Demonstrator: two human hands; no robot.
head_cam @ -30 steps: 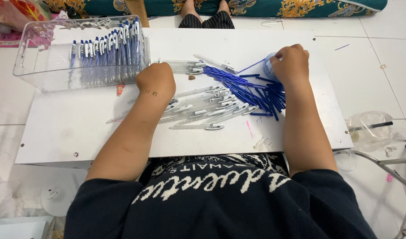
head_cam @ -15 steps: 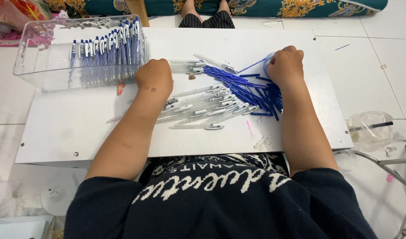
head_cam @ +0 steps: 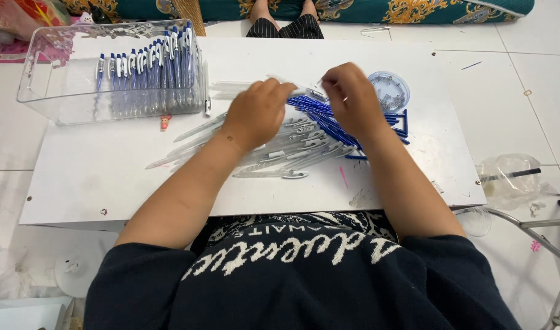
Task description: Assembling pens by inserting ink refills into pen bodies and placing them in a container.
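Note:
My left hand [head_cam: 258, 113] grips a clear pen barrel [head_cam: 290, 91] that points to the right. My right hand [head_cam: 348, 98] is closed just beside the barrel's tip, pinching something too small to make out. Both hands hover over a heap of blue refills [head_cam: 329, 122] and a spread of clear pen barrels [head_cam: 280, 156] on a white board [head_cam: 109, 177]. A small round clear dish [head_cam: 390, 88] with tiny parts sits just right of my right hand.
A clear plastic bin [head_cam: 60, 91] at the back left holds several assembled blue-and-white pens [head_cam: 145, 64] standing in a row. Another person's feet [head_cam: 280, 12] rest beyond the board. A crumpled clear bag [head_cam: 509, 180] lies on the floor at right.
My right hand left the round dish and came left toward the middle. My left hand lifted a clear barrel from the pile and met the right hand above the refills.

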